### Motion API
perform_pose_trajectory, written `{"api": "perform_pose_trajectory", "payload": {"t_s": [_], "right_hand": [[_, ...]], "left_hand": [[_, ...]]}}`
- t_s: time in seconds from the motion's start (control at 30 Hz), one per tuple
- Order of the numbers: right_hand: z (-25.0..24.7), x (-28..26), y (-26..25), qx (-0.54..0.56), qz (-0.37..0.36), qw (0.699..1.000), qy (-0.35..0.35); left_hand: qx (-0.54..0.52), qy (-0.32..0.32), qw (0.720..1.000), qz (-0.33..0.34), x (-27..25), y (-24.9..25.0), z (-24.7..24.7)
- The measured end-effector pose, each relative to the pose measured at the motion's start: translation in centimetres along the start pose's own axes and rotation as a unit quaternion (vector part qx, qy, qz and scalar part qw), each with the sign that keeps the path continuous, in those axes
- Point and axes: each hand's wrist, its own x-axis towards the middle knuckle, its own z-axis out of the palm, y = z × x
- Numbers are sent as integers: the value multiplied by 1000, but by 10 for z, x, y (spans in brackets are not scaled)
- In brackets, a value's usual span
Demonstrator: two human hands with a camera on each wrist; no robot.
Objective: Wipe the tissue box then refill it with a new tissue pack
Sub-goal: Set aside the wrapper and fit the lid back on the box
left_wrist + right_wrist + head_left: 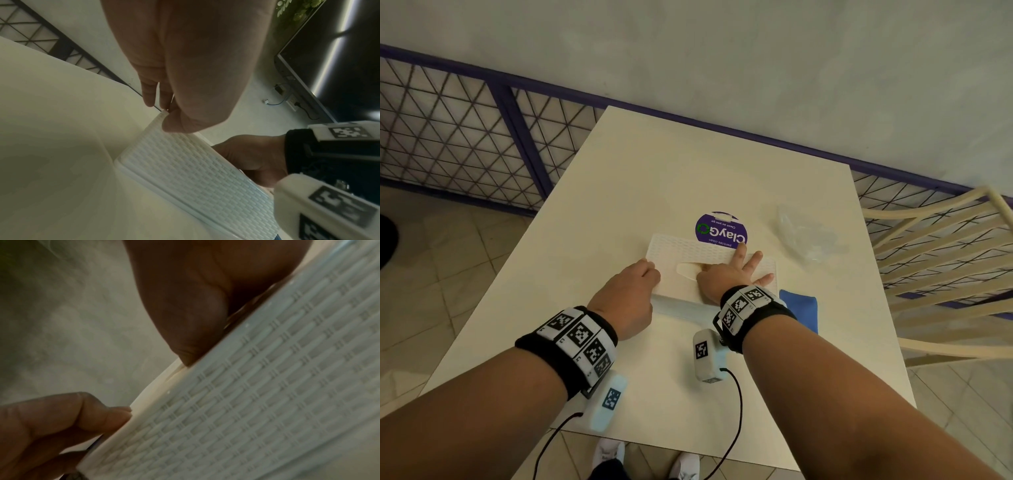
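A white tissue box with a woven pattern lies on the cream table, its lid with the oval slot facing up. My left hand grips the box's left end, fingers curled over the edge. My right hand lies flat on the lid, fingers spread and straight, thumb by the slot. In the left wrist view the left hand pinches the corner of the box, with the right hand behind. The right wrist view shows the right hand on the box. No tissue shows in the slot.
A folded blue cloth lies just right of my right wrist. A crumpled clear plastic wrapper sits at the back right. A round purple sticker is behind the box. A cream chair stands right of the table, a mesh railing behind.
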Motion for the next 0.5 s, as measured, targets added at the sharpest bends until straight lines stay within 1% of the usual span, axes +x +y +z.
{"api": "perform_pose_trajectory", "payload": {"t_s": [0.1, 0.13, 0.17, 0.2, 0.23, 0.27, 0.3, 0.37, 0.43, 0.5], "right_hand": [[-9, 0, -2, 24, 40, 999, 0], [-15, -1, -4, -3, 53, 999, -2], [-23, -3, -6, -66, 41, 997, 7], [-29, -4, -8, -148, 8, 989, 23], [-33, -5, -11, -220, -37, 974, 34], [-36, -6, -12, -286, -83, 954, 46], [-37, -7, -10, -347, -121, 928, 57], [-33, -4, -5, -454, -162, 873, 75], [-32, -4, -3, -501, -185, 841, 82], [-33, 0, -6, -511, -204, 830, 85]], "left_hand": [[2, 1, 1000, 5, 0, -2, 1], [4, 2, 1000, 5, 0, -3, 2], [5, 3, 1000, 5, 0, -4, 3], [6, 4, 1000, 6, 1, -4, 4], [7, 4, 1000, 7, 2, -5, 4], [8, 4, 1000, 9, 2, -6, 5], [8, 3, 1000, 10, 2, -7, 6], [10, 1, 1000, 12, 2, -9, 6], [15, -1, 1000, 18, 2, -9, 6], [21, -1, 1000, 22, 3, -9, 5]]}}
